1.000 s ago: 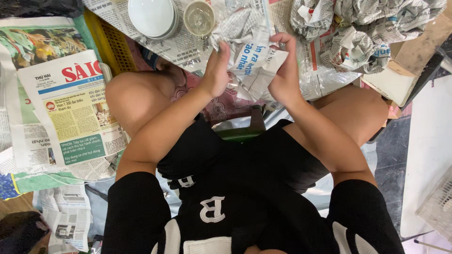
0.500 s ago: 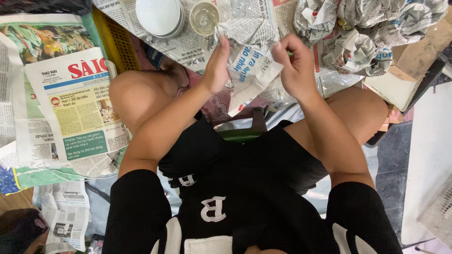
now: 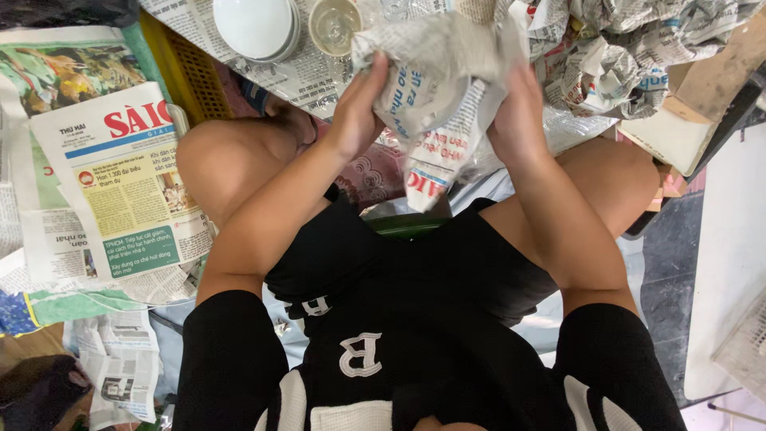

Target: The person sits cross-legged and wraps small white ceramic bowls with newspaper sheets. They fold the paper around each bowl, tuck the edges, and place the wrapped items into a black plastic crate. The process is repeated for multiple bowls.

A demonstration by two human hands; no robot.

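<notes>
Currently: one crumpled grey newspaper bundle (image 3: 435, 72), held between your left hand (image 3: 355, 112) and right hand (image 3: 515, 120), both closed around its sides. Light, soft outside; contents hidden, possibly fragile. Grip it from below. Beyond your left hand: stacked white bowls (image 3: 255, 28), clear drinking glass (image 3: 333, 24).

Newspaper bundle (image 3: 435, 88) now bunched tighter btwn both hands; left hand (image 3: 359, 104) & right hand (image 3: 519, 112) closed in around it.

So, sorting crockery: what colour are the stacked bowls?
White, plain; the bowls show in the head view.
</notes>
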